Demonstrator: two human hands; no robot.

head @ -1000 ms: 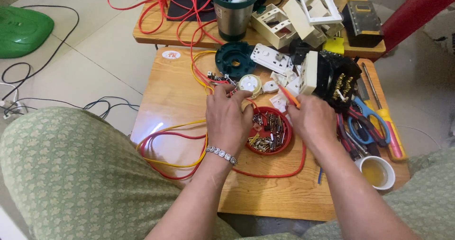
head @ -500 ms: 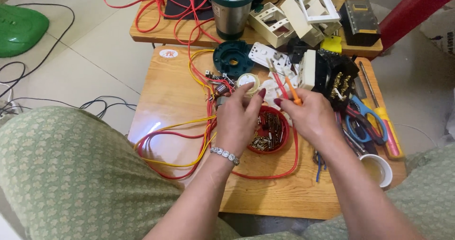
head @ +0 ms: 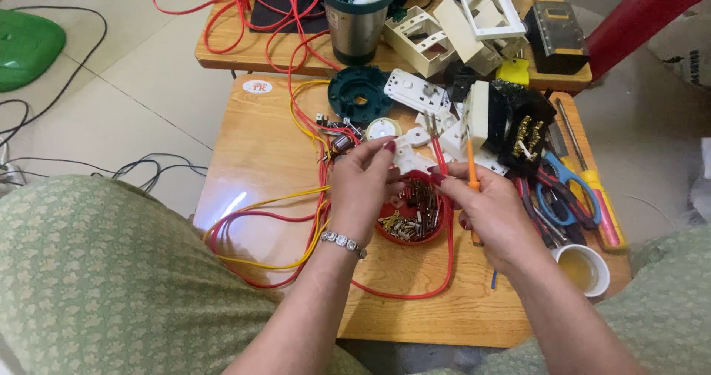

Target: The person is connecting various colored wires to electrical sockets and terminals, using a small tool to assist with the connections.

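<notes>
Both hands lifted off the red bowl (head: 412,219) of small brass parts since a moment ago, now raised just above it. Left hand (head: 361,190) pinching a small white plastic part (head: 409,155) in its fingers. Right hand (head: 485,204) clenched on an orange-handled tool (head: 471,169) and a thin red wire (head: 439,155). Blue scissors (head: 563,193) right of the bowl.
</notes>
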